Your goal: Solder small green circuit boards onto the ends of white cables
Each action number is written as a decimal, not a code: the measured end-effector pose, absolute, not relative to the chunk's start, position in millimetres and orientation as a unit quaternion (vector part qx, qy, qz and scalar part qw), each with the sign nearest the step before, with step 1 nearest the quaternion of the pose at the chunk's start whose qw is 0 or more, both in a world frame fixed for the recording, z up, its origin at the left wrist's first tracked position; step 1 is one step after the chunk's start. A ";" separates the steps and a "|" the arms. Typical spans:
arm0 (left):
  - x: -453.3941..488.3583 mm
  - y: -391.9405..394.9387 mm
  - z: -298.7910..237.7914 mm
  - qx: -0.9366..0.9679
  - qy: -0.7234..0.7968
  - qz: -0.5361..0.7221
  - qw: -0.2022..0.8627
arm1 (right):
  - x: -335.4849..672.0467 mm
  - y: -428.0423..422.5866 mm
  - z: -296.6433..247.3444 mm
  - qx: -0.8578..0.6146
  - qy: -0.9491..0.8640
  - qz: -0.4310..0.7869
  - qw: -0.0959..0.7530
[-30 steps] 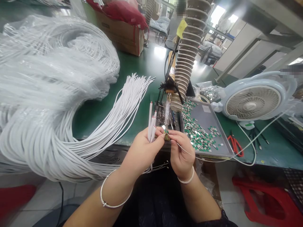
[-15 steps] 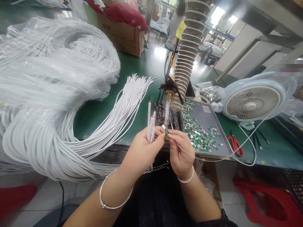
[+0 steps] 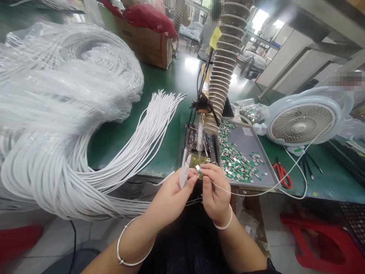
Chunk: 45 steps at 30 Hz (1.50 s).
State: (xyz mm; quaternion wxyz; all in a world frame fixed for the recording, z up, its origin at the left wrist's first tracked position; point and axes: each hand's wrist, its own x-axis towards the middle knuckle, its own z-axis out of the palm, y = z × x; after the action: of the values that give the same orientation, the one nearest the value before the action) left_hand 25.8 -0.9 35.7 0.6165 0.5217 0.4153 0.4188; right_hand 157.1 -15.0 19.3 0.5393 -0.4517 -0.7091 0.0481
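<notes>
left hand (image 3: 171, 199) is gripping white cable ends (image 3: 183, 173) closed; right hand (image 3: 216, 194) is pinching a small green-and-silver terminal (image 3: 198, 171) between them, above the tabletop edge (image 3: 142, 175); a gray tray (image 3: 248, 139) is sitting just right, a white cable coil (image 3: 57, 121) left.

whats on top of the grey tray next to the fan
Many small silver-and-green metal clips lie scattered over the grey tray, with a small white label near its far edge. Where the clips pile up, they hide the tray's surface.
</notes>
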 end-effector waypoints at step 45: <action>24.3 -9.0 8.3 0.245 0.251 0.494 0.796 | 216.3 -16.6 35.6 -0.572 -0.675 0.083 0.459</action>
State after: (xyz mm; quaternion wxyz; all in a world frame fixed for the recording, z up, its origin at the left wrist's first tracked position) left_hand 24.3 -9.0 8.3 0.7957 0.2449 0.2506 0.4941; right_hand 216.3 -16.6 35.6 0.4588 -0.5718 -0.6750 0.0834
